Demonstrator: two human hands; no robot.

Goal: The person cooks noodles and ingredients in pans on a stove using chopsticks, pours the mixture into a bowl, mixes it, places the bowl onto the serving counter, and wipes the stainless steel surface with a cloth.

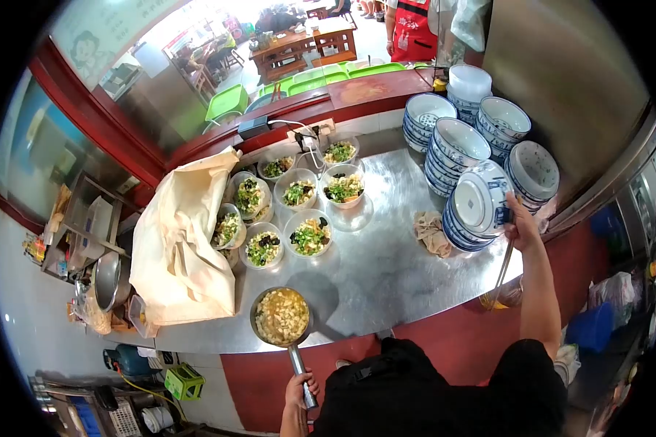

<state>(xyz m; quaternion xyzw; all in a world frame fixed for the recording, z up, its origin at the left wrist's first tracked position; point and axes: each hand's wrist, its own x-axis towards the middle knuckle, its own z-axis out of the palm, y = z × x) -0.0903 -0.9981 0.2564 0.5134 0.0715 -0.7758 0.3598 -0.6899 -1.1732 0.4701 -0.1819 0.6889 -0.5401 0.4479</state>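
Observation:
My left hand (299, 391) is closed round the metal handle of a saucepan (282, 316). Brothy soup with pale chunks fills the pan, which is at the table's front edge. My right hand (521, 224) grips the rim of a blue-and-white bowl (481, 198), tipped so that its white underside shows, over the nearest bowl stack (465, 231). A pair of chopsticks (503, 268) sticks down from the same hand. Between the two hands, a crumpled cloth (433, 234) lies beside that stack.
Several clear plastic bowls (308, 234) with greens and pale chunks stand at the table's left and back. A cream cloth (186, 237) drapes over the left side. More bowl stacks (457, 149) stand at the right. Behind the ledge, a person wears a red apron (413, 33).

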